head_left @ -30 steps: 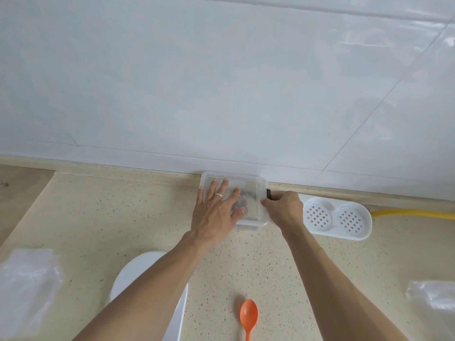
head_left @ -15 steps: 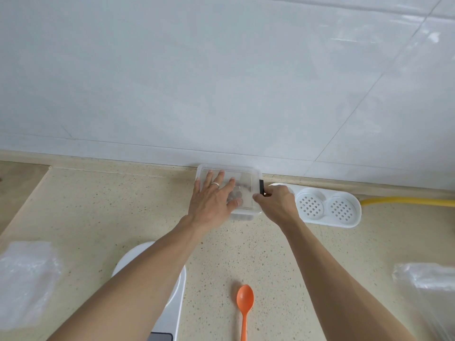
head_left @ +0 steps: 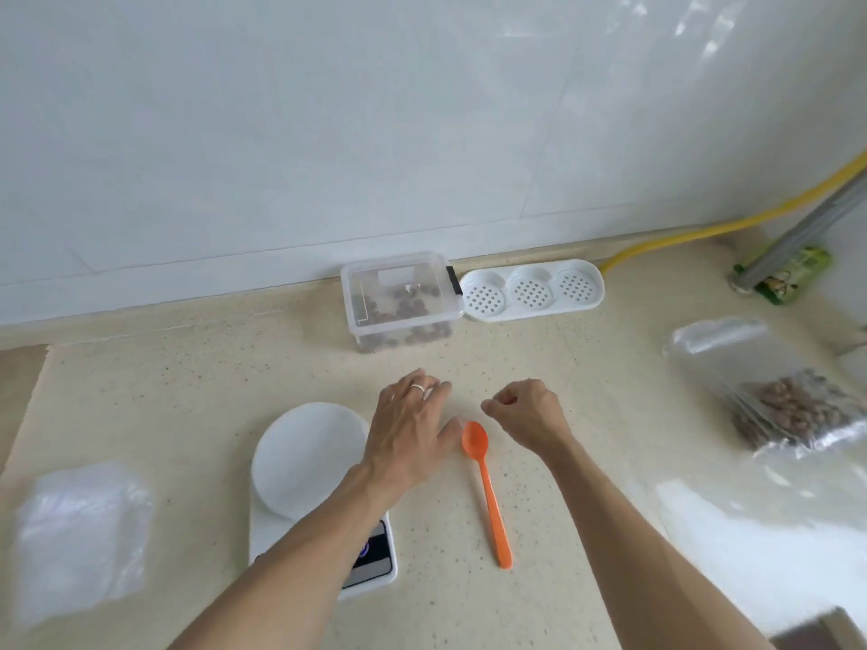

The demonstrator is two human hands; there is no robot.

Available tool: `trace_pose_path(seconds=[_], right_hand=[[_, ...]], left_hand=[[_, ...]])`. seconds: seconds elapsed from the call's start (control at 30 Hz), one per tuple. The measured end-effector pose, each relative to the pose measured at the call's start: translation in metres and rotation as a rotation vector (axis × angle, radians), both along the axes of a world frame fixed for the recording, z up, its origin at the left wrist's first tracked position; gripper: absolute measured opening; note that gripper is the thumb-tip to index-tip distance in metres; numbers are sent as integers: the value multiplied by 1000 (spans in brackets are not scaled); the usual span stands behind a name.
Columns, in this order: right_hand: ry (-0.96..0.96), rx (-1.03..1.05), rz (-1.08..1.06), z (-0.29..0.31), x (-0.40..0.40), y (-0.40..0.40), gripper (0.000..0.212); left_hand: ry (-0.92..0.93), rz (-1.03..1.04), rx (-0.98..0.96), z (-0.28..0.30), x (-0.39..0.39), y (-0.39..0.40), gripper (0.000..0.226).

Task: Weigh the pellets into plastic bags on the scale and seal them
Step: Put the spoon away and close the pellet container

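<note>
**Both hands over the desk, holding nothing**

The left hand (head_left: 413,429) hovers palm down with its fingers spread and relaxed, a ring on one finger; its grip is loose and empty. It sits just above the round plate of the white scale (head_left: 309,462), whose display end is partly hidden under the forearm. The right hand (head_left: 528,415) has its fingers curled in toward the palm, and nothing shows inside that grip. Between the two hands lies the orange spoon (head_left: 485,480), bowl toward the wall, just beside the left thumb; whether they touch I cannot tell.

The clear box (head_left: 399,297) of brown pellets stands against the wall with its lid on, well beyond both hands. Beside it is a white perforated tray (head_left: 530,290). To the right lies a plastic bag (head_left: 793,405) with pellets in it, apart from the right hand. At the left edge sits a stack of empty bags (head_left: 79,532).
</note>
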State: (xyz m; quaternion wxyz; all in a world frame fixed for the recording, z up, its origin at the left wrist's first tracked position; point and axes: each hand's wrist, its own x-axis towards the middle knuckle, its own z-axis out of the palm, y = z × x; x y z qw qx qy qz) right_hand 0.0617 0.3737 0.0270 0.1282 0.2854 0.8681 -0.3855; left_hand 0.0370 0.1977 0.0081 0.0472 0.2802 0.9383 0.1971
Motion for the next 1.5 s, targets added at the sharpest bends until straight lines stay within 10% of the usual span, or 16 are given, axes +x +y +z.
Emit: trace_pose_path(seconds=[0.67, 0.97, 1.5], right_hand=[[55, -528, -260, -26, 64, 4, 10], [281, -768, -557, 15, -23, 77, 9], [145, -732, -815, -22, -152, 149, 13]], left_hand=[[-103, 8, -37, -16, 28, 17, 42], [-482, 180, 193, 26, -41, 114, 41], [-255, 441, 16, -3, -170, 204, 37]])
